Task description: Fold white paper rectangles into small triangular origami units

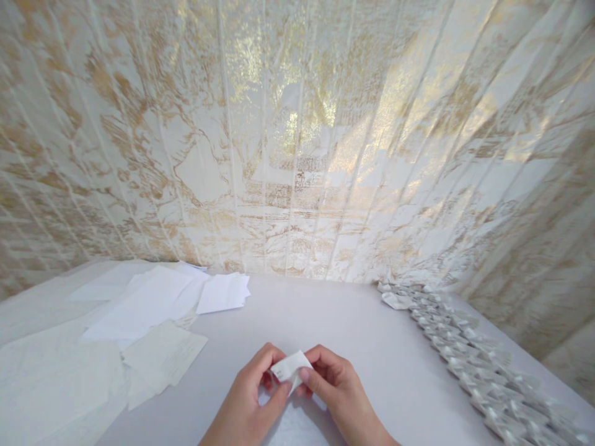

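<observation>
A small folded piece of white paper (294,365) is held between my two hands, above the near middle of the table. Dark printed or written marks show on its left part. My left hand (255,396) pinches its left and lower edge between thumb and fingers. On the other side, my right hand (337,387) grips it with the thumb pressed on its face and the fingers curled behind. The fingertips behind the paper are partly hidden.
Loose white sheets (139,303) and off-white sheets (56,371) overlap on the left, beside a stack of small cut papers (223,292). Rows of folded paper pieces (483,365) run along the table's right side. A gold-patterned curtain (297,155) hangs behind the pale table (316,310).
</observation>
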`<state>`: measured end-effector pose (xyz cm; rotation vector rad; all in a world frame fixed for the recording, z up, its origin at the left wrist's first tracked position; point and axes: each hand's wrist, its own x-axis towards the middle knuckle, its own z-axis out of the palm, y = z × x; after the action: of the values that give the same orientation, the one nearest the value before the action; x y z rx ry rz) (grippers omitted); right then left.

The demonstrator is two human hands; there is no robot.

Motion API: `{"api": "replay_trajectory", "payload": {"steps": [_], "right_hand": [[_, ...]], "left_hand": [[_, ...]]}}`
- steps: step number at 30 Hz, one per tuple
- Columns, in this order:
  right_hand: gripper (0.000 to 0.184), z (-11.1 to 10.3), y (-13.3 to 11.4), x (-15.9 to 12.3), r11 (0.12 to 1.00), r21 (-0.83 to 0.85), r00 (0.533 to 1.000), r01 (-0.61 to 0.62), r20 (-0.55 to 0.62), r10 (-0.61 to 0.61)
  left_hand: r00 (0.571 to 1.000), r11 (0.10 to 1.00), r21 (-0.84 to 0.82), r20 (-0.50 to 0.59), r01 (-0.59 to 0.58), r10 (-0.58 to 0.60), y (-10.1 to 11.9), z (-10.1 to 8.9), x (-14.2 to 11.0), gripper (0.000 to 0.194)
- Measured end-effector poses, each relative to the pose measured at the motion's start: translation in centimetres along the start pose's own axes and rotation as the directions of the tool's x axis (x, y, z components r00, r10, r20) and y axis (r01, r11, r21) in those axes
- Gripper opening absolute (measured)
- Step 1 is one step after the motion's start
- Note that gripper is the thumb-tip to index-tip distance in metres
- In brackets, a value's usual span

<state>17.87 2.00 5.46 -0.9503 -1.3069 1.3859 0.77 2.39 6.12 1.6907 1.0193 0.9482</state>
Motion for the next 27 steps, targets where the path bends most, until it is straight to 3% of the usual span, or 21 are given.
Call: {"api": "replay_trajectory", "payload": {"steps": [7,12,17,20,24,27], "right_hand": [[0.044,0.2,-0.4,-0.4,1.0,-0.01,0.999,-0.009,0.037,0.009],[0.039,0.2,-0.5,-0.6,0.99,-0.072,0.993,0.12,0.031,-0.118],[0.033,0.3,-0.3,-0.6,0.992,-0.023,0.99,0.128,0.067,-0.126],[0.021,0.1,-0.8,-0.7,0.956,-0.131,0.964,0.262,0.077,-0.253],[0.005,-0.1,-1.7,-1.0,0.842,-0.339,0.908,0.42,0.147,-0.393],[0.013,-0.2,-1.9,-1.1,0.782,-0.411,0.883,0.469,0.19,-0.43]], "left_hand": [[1.0,1.0,-0.013,0.004,-0.001,0.001,-0.6,0.0,0.0,0.016],[0.997,0.994,0.087,-0.032,-0.061,0.064,-0.5,0.1,0.0,0.008],[0.994,0.994,0.08,-0.079,-0.073,0.08,-0.4,0.1,-0.1,0.01],[0.99,1.0,0.003,-0.138,-0.026,0.027,-0.2,-0.1,-0.3,0.014],[0.991,0.959,-0.266,-0.068,0.093,-0.115,-0.1,-0.1,-0.5,0.041],[0.994,0.896,-0.438,-0.043,0.068,-0.097,-0.7,0.2,-0.6,0.051]]}}
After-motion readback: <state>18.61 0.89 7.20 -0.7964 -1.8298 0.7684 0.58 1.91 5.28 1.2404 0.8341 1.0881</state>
